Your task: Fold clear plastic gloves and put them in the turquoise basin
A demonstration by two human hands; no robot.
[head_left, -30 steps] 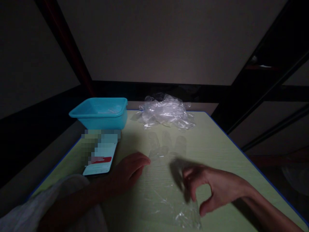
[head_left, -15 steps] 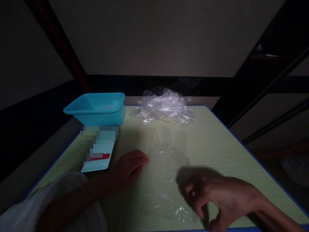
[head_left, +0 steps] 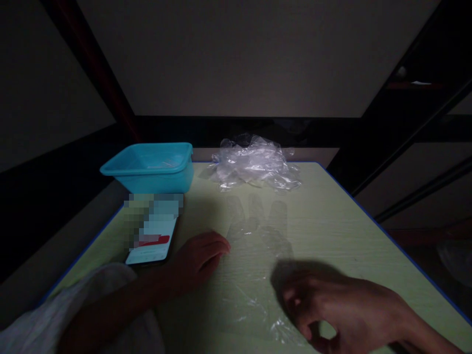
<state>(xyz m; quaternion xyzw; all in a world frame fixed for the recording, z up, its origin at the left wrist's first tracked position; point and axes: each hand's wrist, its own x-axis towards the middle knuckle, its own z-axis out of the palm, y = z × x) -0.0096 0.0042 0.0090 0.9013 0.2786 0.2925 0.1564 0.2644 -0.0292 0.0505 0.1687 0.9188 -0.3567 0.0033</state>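
Observation:
A clear disposable plastic glove point(head_left: 254, 275) lies flat on the table, its fingers pointing away from me and its creased cuff near the front edge. My left hand point(head_left: 202, 255) rests at the glove's left edge with its fingers curled together; whatever is under the fingertips is hidden. Over the lower right of the glove, my right hand point(head_left: 328, 305) bends down with thumb and forefinger pinched together at the corner of the cuff. Their tips are dim and partly cut off by the frame's bottom.
A heap of crumpled clear plastic gloves point(head_left: 258, 164) lies at the table's far edge. To its left stands a blue plastic basket point(head_left: 158, 179) with something clear inside. A phone point(head_left: 155, 241) with a lit screen lies beside my left forearm. The table point(head_left: 332, 221) has a blue edge.
My right thumb has closed in toward the forefinger near the cuff. My left hand and the glove stay where they were; the view has shifted slightly.

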